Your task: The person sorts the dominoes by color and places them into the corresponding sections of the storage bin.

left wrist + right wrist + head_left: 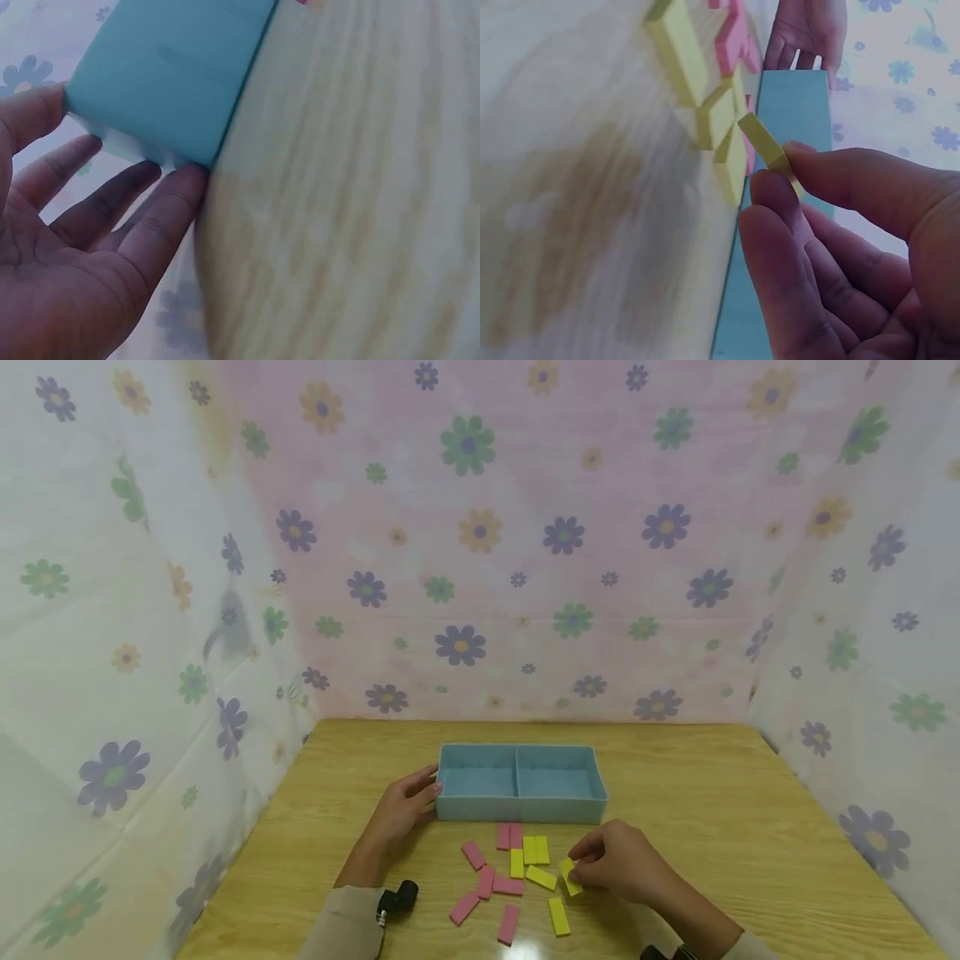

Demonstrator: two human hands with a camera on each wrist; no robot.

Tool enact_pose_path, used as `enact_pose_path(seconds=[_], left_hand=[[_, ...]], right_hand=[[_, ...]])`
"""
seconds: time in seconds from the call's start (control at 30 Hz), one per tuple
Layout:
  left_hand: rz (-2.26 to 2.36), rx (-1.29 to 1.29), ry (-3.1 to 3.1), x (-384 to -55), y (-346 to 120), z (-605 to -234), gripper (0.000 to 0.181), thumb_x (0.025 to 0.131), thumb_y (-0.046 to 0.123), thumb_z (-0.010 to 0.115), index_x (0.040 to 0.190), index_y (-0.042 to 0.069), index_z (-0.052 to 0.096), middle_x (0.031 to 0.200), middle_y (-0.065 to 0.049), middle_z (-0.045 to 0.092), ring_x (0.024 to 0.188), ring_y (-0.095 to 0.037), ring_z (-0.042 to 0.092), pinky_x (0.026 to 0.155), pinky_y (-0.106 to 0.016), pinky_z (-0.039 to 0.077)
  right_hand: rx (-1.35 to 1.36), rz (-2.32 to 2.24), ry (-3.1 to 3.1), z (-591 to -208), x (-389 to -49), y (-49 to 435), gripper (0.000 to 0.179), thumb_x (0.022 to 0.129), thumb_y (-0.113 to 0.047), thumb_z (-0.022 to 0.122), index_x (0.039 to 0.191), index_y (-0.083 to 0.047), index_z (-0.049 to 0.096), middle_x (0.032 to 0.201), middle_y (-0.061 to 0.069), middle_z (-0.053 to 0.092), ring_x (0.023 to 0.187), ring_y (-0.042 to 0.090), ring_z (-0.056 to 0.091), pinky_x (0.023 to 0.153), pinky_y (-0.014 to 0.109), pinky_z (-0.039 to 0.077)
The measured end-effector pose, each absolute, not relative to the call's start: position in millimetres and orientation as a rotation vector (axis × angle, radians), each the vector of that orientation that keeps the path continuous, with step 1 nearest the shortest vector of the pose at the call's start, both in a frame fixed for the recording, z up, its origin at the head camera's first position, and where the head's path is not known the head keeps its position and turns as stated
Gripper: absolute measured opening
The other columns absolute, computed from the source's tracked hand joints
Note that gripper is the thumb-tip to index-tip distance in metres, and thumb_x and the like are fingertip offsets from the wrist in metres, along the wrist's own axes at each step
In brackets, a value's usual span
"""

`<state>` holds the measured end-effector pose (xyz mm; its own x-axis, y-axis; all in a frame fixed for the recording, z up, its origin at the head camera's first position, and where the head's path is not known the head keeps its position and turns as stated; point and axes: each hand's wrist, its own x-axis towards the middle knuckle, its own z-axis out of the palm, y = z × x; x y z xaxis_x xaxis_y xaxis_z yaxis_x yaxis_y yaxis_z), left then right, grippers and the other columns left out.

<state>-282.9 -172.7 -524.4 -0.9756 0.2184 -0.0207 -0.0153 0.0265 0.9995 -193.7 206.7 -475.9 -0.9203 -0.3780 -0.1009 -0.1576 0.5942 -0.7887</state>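
A light blue two-compartment box [520, 810] stands on the table. At its left end is my left hand [402, 805], its fingertips touching the end wall [142, 82] with the fingers spread and fairly straight. In front of the box, toward the right, my right hand [624, 860] pinches a yellow block [765, 142] between thumb and fingers. The block is a thin rectangle, held tilted. Other yellow blocks [541, 877] lie just left of this hand, flat on the wood. Both box compartments have bare floors.
Several pink blocks [507, 886] lie scattered between my hands, beside the yellow ones. The wooden table [360, 752] is bordered by flower-print cloth [525, 527] at the back and both sides.
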Motion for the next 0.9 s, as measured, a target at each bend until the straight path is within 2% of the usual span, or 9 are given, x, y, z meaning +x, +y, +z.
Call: enact_pose_path(seconds=[0.2,0.37,0.6,0.8,0.9], left_hand=[[2.01,0.145,2.233,-284,-173,-513,0.054,0.105,0.025,0.063,0.156,0.014,0.048,0.155,-0.025,0.049,0.136,-0.042,0.056,0.096,-0.051,0.058],[2.006,0.161,2.253,-287,-169,-511,0.052,0.107,0.022,0.059,0.156,0.013,0.048,0.155,-0.026,0.049,0.137,-0.044,0.054,0.096,-0.055,0.057],[2.018,0.167,2.236,-286,-167,-514,0.051,0.107,0.015,0.057,0.157,0.013,0.046,0.154,-0.028,0.048,0.137,-0.047,0.053,0.097,-0.059,0.055],[2.004,0.158,2.222,-287,-166,-513,0.051,0.107,0.018,0.058,0.157,0.017,0.047,0.156,-0.026,0.047,0.14,-0.045,0.051,0.099,-0.058,0.055],[1.998,0.17,2.218,-288,-167,-514,0.051,0.107,0.019,0.058,0.157,0.016,0.047,0.156,-0.027,0.046,0.141,-0.046,0.05,0.099,-0.058,0.055]], right_hand=[[-0.411,-1.36,2.474,-461,-203,193,0.03,0.087,-0.016,0.083,0.109,0.004,0.077,0.084,0.005,0.077,0.074,0.028,0.075,0.062,0.035,0.062],[-0.405,-1.399,2.465,-452,-213,186,0.03,0.088,-0.018,0.082,0.111,0.001,0.078,0.087,0.005,0.078,0.078,0.032,0.075,0.067,0.042,0.064],[-0.343,-1.456,2.435,-448,-224,175,0.031,0.09,-0.023,0.082,0.114,-0.004,0.078,0.092,0.005,0.078,0.083,0.032,0.076,0.074,0.046,0.064],[-0.315,-1.518,2.441,-440,-237,167,0.033,0.091,-0.024,0.08,0.116,-0.003,0.077,0.098,0.008,0.077,0.087,0.028,0.077,0.078,0.046,0.065],[-0.273,-1.535,2.454,-436,-245,163,0.031,0.091,-0.024,0.081,0.115,-0.005,0.078,0.097,0.008,0.077,0.086,0.025,0.077,0.077,0.043,0.065]])
